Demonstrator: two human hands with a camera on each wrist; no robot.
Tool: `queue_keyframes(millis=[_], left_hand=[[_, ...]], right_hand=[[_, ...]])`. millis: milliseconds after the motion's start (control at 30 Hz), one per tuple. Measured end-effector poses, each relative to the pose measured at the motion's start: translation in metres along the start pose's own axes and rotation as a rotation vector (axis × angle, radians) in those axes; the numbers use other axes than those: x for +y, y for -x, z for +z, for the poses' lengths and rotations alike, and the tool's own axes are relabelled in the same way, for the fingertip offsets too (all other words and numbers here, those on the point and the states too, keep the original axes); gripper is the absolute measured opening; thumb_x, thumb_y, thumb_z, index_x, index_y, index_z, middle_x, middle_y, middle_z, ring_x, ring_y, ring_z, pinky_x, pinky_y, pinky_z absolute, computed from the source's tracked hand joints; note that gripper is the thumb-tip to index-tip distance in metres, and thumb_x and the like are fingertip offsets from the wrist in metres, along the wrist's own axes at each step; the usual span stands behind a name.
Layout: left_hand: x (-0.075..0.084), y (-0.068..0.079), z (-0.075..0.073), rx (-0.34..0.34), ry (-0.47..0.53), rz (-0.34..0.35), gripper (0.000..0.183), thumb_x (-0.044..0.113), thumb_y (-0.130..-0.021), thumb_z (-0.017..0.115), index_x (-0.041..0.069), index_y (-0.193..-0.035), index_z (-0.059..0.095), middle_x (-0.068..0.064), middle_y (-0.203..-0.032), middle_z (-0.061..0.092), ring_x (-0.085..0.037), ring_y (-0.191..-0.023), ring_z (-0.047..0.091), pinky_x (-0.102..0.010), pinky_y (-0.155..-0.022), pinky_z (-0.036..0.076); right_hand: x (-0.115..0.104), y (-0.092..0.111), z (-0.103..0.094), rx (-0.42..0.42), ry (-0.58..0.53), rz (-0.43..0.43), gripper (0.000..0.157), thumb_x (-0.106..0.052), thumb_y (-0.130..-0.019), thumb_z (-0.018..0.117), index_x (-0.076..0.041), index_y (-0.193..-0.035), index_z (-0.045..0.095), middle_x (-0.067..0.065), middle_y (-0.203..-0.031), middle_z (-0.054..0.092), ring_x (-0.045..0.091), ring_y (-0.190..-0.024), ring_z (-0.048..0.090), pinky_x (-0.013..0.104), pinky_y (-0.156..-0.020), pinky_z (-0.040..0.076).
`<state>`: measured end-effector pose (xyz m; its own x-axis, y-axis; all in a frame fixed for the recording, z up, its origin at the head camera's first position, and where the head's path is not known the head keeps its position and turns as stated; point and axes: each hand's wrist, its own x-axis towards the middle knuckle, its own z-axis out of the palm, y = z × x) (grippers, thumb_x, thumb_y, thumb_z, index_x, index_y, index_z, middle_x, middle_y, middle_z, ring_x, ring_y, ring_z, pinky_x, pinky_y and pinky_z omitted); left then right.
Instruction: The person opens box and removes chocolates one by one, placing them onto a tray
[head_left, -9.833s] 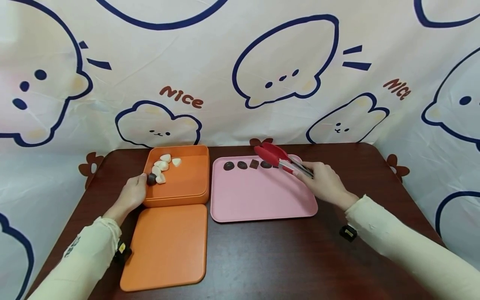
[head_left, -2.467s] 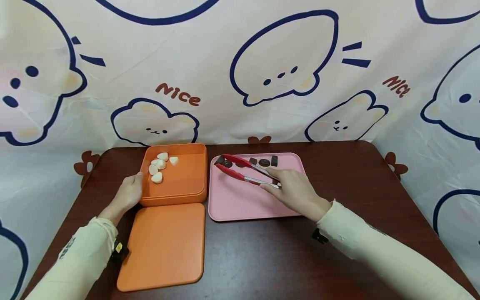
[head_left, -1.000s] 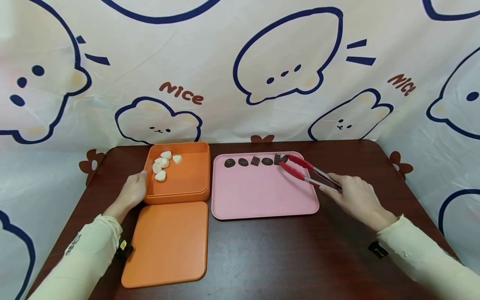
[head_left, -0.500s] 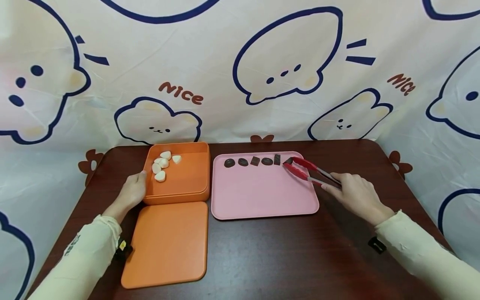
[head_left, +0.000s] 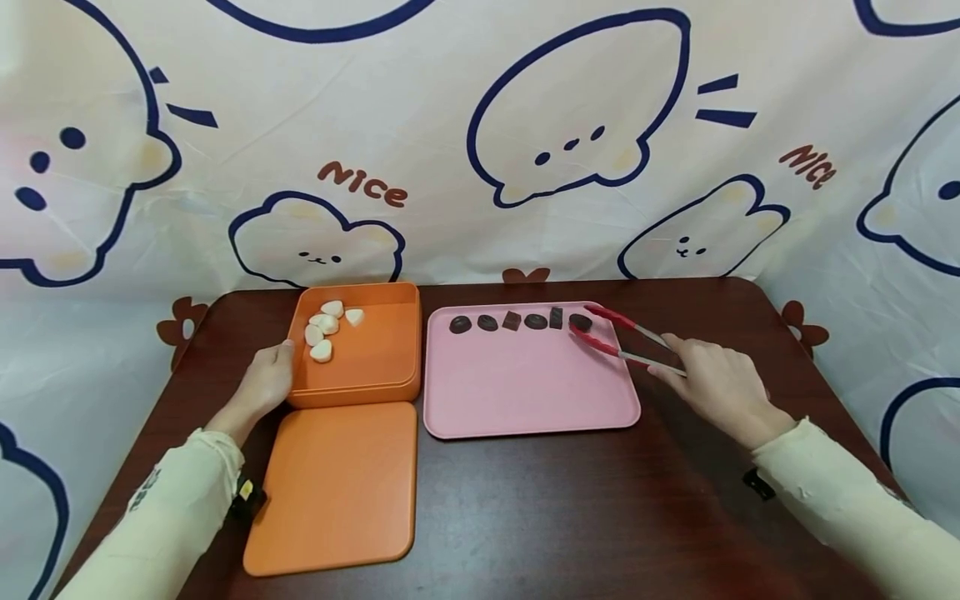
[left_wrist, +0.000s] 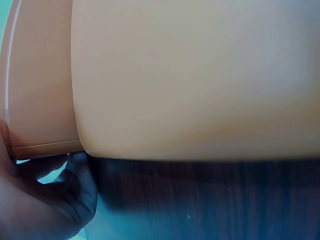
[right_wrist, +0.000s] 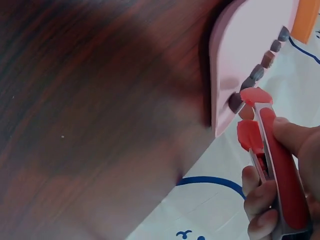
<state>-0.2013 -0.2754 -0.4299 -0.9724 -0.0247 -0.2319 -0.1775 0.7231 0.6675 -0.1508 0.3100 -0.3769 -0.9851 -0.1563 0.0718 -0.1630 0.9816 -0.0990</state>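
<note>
My left hand (head_left: 267, 381) grips the left side of an orange box (head_left: 382, 350), thumb at its rim; the left wrist view shows its fingers curled at the box's lower edge. Several white pieces (head_left: 321, 351) lie on the box's left side. With my right hand (head_left: 716, 387) I hold red-tipped metal tongs (head_left: 637, 358) over the right end of a pink tray (head_left: 525, 383). The tong tips are spread on either side of a dark oval chocolate (head_left: 580, 322). It lies at the right end of a row of dark chocolates (head_left: 536, 322) along the tray's far edge.
A flat orange lid (head_left: 333, 492) lies in front of the box on the dark wooden table (head_left: 540, 517). The box stands just left of the tray. Behind the table hangs a white cloth (head_left: 450, 167) with cartoon drawings.
The tongs carried the dark chocolate from the box to the tray's right end. Their tips have now spread, and the chocolate lies on the tray. My left hand stays at the box.
</note>
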Motion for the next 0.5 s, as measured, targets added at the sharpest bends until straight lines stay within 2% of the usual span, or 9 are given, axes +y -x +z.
queue_keyframes(millis=[133,233,333,500], left_hand=[[-0.0006,0.0000,-0.0011,-0.010,0.005,-0.004,0.073,0.039,-0.109,0.002,-0.014,-0.141,0.041,-0.037,-0.130,0.046,-0.044,-0.121,0.046,-0.058,-0.099,0.040],[-0.0003,-0.0001,-0.0016,-0.020,0.011,-0.009,0.074,0.039,-0.109,0.001,-0.014,-0.147,0.035,-0.039,-0.142,0.041,-0.046,-0.130,0.042,-0.062,-0.105,0.038],[0.0002,-0.0001,-0.0020,-0.026,0.012,-0.013,0.074,0.039,-0.109,0.000,-0.015,-0.151,0.029,-0.040,-0.150,0.034,-0.048,-0.136,0.038,-0.065,-0.110,0.034],[0.0005,-0.0002,-0.0020,-0.031,0.013,-0.020,0.075,0.040,-0.108,0.000,-0.015,-0.151,0.027,-0.040,-0.151,0.033,-0.050,-0.138,0.036,-0.065,-0.111,0.033]], right_hand=[[-0.0014,0.0010,0.0010,0.041,0.067,-0.066,0.054,-0.036,-0.090,0.076,-0.001,-0.129,0.064,0.012,-0.080,0.068,0.016,-0.053,0.045,0.031,-0.041,0.041],[-0.0036,0.0011,0.0020,0.057,0.088,-0.102,0.050,-0.033,-0.090,0.077,-0.001,-0.126,0.065,0.012,-0.080,0.069,0.015,-0.053,0.046,0.032,-0.042,0.044],[-0.0045,0.0005,0.0038,0.082,0.108,-0.128,0.045,-0.030,-0.089,0.078,-0.002,-0.121,0.066,0.011,-0.076,0.068,0.015,-0.052,0.046,0.033,-0.042,0.045],[-0.0023,0.0004,0.0078,0.103,0.118,-0.136,0.038,-0.029,-0.089,0.078,-0.003,-0.114,0.066,0.006,-0.065,0.059,0.015,-0.049,0.044,0.033,-0.041,0.043]])
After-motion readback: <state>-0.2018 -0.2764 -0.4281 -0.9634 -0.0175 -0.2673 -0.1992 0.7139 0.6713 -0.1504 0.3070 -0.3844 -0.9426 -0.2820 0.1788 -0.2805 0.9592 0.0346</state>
